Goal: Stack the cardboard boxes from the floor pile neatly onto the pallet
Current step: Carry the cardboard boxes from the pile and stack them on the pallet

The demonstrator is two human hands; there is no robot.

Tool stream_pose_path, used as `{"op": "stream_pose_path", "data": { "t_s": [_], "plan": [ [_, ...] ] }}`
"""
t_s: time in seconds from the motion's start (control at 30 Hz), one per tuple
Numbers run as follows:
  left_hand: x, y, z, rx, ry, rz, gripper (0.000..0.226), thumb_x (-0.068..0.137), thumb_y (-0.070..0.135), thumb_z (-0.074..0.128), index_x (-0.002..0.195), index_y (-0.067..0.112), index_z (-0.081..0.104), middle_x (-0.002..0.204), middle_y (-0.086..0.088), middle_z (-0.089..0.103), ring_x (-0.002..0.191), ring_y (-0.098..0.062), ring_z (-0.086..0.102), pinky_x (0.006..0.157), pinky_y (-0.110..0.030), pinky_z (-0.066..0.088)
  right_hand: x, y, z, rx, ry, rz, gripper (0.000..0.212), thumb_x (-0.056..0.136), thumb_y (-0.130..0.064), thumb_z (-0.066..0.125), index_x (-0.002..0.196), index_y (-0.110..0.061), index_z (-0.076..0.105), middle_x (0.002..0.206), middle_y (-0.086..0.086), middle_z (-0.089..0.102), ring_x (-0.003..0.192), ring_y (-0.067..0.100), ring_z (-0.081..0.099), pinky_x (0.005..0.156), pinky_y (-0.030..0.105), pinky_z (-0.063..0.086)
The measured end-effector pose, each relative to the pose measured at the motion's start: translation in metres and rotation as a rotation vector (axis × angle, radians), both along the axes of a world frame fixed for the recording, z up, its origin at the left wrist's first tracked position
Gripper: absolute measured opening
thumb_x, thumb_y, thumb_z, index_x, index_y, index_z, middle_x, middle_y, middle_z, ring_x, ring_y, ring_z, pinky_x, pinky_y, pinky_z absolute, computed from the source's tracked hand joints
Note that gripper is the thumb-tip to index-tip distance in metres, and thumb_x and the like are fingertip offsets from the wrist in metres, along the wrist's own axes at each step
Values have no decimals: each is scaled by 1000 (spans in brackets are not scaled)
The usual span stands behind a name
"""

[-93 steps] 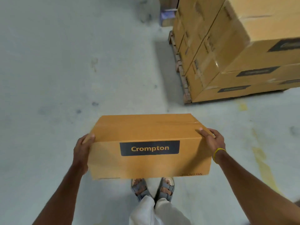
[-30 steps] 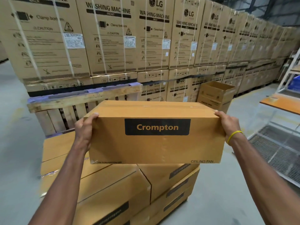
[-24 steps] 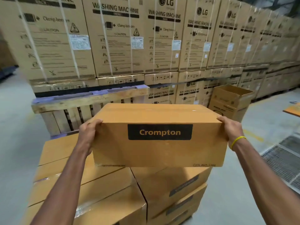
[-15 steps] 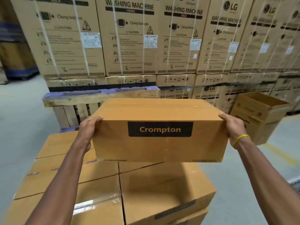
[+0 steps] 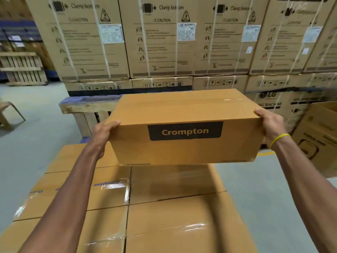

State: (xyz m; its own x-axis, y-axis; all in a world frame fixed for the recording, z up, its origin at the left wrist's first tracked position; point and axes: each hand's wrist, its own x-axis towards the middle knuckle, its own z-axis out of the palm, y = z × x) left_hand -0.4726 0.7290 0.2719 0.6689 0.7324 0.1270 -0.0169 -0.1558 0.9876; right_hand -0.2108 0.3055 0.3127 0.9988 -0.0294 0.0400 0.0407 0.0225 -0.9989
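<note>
I hold a brown cardboard box (image 5: 184, 152) with a black "Crompton" label out in front of me, level, in the air. My left hand (image 5: 103, 136) grips its left end, thumb curled over the top edge. At the right end my right hand (image 5: 271, 125), with a yellow band at the wrist, grips the same way. Below the box lies the stack of like boxes (image 5: 173, 212), its flat taped tops filling the lower view. The held box hovers above the stack's far right part, apart from it. The pallet under the stack is hidden.
An upended wooden pallet (image 5: 87, 108) stands just behind the stack. Behind it rises a wall of large washing-machine cartons (image 5: 160, 42). An open carton (image 5: 321, 136) sits on the floor at the right. More wooden pallets (image 5: 21, 68) stand at far left on grey floor.
I have carried the box from floor height up to the stack. Over the last second my view turned left and came over the stack; the box now hangs above its far right boxes.
</note>
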Motion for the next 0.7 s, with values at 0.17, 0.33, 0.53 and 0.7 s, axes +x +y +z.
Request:
{"op": "stream_pose_path", "data": {
  "t_s": [0.17,0.33,0.53,0.7],
  "plan": [
    [66,36,-22,-32,59,-25,37,100,19,64,136,8,64,113,-4,69,92,-14,59,76,-32,44,59,21,-20,-58,23,72,38,92,-29,68,127,-14,68,102,-3,68,86,11,59,66,27,43],
    [120,73,-57,-65,134,-52,50,96,12,70,144,13,59,131,-7,69,116,-24,63,88,-32,49,117,44,-48,-89,107,170,35,98,-33,59,133,-32,65,119,-6,70,94,12,59,72,34,41],
    [171,103,-107,-53,293,-43,68,95,13,73,156,17,45,141,-3,59,128,-21,53,103,-35,45,185,91,-110,-79,108,238,33,105,-28,49,134,-35,61,113,-7,71,92,19,61,78,43,44],
    [213,123,-183,-33,420,-6,63,97,8,70,155,15,45,135,2,57,125,-17,50,97,-31,41,235,134,-202,-57,107,310,28,99,-34,59,124,-44,66,109,-13,71,78,2,64,63,31,47]
  ]
}}
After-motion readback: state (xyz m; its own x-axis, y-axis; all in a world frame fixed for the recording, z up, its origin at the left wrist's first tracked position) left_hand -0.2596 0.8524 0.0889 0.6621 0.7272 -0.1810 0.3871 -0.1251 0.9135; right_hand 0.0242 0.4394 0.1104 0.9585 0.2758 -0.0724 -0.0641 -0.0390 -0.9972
